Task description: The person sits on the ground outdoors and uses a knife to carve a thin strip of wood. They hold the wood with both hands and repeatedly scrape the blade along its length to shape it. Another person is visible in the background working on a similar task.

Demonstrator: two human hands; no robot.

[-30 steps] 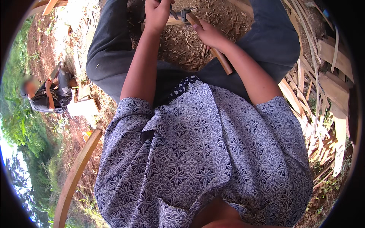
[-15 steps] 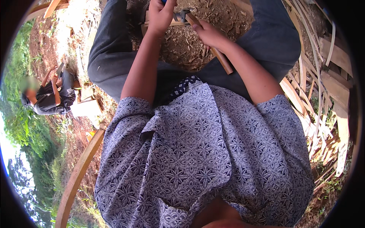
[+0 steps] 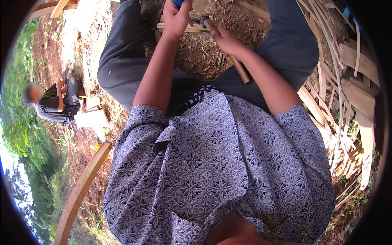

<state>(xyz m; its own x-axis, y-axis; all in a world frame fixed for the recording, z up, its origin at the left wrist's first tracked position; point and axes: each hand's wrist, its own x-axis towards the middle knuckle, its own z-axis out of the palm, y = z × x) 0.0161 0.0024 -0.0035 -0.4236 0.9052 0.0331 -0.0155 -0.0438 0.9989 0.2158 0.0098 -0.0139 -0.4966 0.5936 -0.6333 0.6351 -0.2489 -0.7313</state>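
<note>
My left hand (image 3: 176, 20) is closed around a blue-handled tool (image 3: 178, 3) at the top edge; the picture's edge cuts off part of the tool, and its kind does not show. My right hand (image 3: 228, 42) grips the wooden handle of a hammer (image 3: 240, 70), whose dark metal head is up and to the left, close to my left hand. Beneath the hammer head and my left hand lies a pale strip of wood (image 3: 197, 29). Whether the head touches the wood I cannot tell.
Wood shavings (image 3: 204, 57) cover the soil between my legs. Split planks and long strips (image 3: 359, 96) are piled at right. A curved wooden beam (image 3: 83, 188) stands at lower left. Farther left, another person (image 3: 57, 100) sits near a pale block (image 3: 92, 118).
The whole view has shifted slightly; my hands keep their grips and nearly the same places. The other person's arms have moved, and the dark tool there is now harder to see.
</note>
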